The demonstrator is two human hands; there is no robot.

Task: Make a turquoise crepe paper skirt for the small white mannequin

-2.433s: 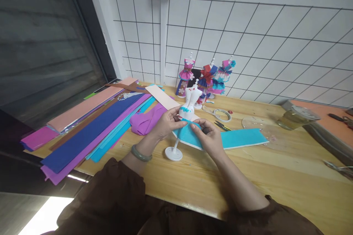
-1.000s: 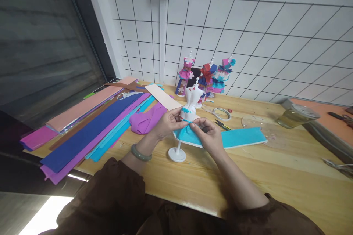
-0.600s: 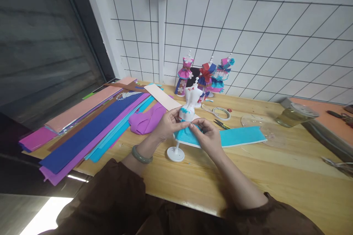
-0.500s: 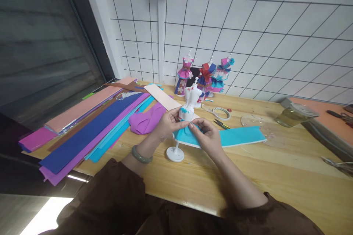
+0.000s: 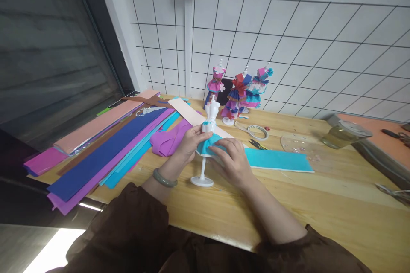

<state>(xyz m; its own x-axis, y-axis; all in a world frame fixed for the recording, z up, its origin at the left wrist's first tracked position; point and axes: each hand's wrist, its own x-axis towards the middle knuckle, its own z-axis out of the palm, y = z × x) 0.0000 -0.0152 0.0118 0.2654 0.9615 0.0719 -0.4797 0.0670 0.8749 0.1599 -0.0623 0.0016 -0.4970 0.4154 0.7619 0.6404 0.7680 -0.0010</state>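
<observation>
Fingers (image 5: 201, 139) of the left hand (image 5: 188, 143) are pinching the blue strip (image 5: 278, 159) at the mannequin's (image 5: 211, 113) hips; the right hand's (image 5: 236, 163) are touching it, their grip unclear. The mannequin is pointing toward twelve o'clock between both hands, the strip trailing to three; dressed mannequins (image 5: 238, 87) are standing at one.

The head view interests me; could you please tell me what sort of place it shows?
Probably a craft workspace: small dressed mannequins, long colored strips and a roll of tape share a wooden table.
</observation>
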